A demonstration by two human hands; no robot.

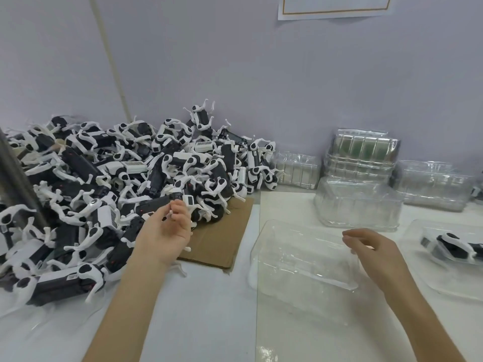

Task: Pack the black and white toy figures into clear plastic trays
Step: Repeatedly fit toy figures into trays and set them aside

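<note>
A big heap of black and white toy figures (125, 178) covers the left of the table. My left hand (167, 231) reaches into the heap's near edge, its fingers curled round the white leg of one toy figure (180, 198). A clear plastic tray (300, 257) lies in front of me. My right hand (371, 249) holds that tray's right edge with curled fingers. Farther right, another clear tray (444, 288) holds one packed toy figure (454, 246).
A brown cardboard sheet (222, 239) lies under the heap's right edge. Stacks of clear trays (358, 202) stand against the back wall, some (366, 150) tinted green. A dark metal post (15, 176) rises at the far left. The tabletop (203, 317) is white.
</note>
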